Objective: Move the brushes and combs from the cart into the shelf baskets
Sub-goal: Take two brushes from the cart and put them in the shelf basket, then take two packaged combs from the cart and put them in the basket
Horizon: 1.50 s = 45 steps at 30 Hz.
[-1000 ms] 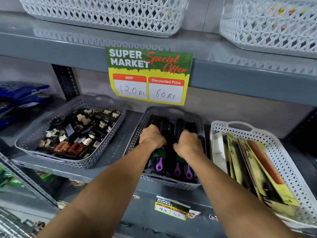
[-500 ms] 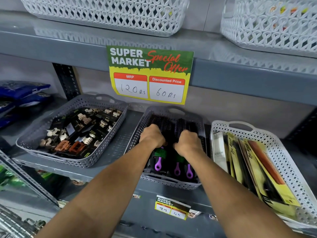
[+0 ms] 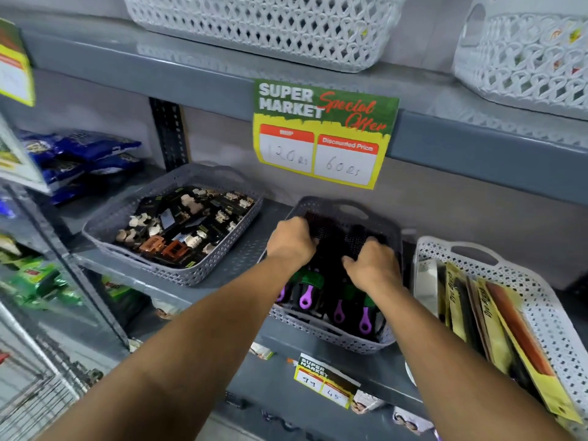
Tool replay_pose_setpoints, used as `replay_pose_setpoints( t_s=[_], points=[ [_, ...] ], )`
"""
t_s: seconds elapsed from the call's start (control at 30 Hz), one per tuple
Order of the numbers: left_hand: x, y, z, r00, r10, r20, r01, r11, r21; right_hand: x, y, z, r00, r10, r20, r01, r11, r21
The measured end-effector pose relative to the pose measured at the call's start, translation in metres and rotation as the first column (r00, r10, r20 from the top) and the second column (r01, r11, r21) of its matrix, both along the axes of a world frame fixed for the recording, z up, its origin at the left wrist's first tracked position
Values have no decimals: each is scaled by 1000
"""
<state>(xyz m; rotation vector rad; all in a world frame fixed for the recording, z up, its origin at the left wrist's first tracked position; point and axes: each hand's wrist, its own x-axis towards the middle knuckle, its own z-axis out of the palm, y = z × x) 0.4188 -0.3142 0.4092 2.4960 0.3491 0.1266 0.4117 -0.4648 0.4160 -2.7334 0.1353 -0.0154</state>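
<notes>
Several round brushes (image 3: 323,232) with black bristles and purple-and-green handles (image 3: 304,297) lie in the grey middle basket (image 3: 337,341) on the shelf. Both my hands are inside this basket, on top of the brush heads. My left hand (image 3: 291,241) is curled over the brushes at the basket's left side. A little nearer and to the right, my right hand (image 3: 372,267) bends its fingers down onto another brush. My fingertips are hidden among the bristles.
A grey basket (image 3: 133,265) of hair clips sits to the left. On the right, a white basket (image 3: 541,316) holds combs in yellow packs. White baskets (image 3: 264,23) stand on the shelf above, a price sign (image 3: 321,132) hangs from its edge, and the wire cart (image 3: 31,393) shows at lower left.
My view has swung to the left, so the shelf sits further right in frame. Both hands stay on the brushes in the middle basket, barely shifted.
</notes>
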Motion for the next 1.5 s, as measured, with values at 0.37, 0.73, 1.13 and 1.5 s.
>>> replay_pose_setpoints(
  t_s=[0.37, 0.73, 1.13, 1.5],
  points=[
    [-120, 151, 9, 872, 147, 467, -361, 837, 411, -46, 128, 13, 804, 546, 237, -550, 833, -58],
    [-372, 295, -39, 623, 743, 245, -758, 495, 426, -172, 315, -25, 428, 872, 237, -887, 456, -77],
    [-470, 338, -143, 390, 921, 12, -906, 381, 186, -268, 423, -114, 214, 976, -47, -975, 211, -71],
    [-445, 330, -287, 310, 828, -468, -950, 282, -131, -273, 456, -257, 212, 854, -475, -966, 256, 28]
  ],
)
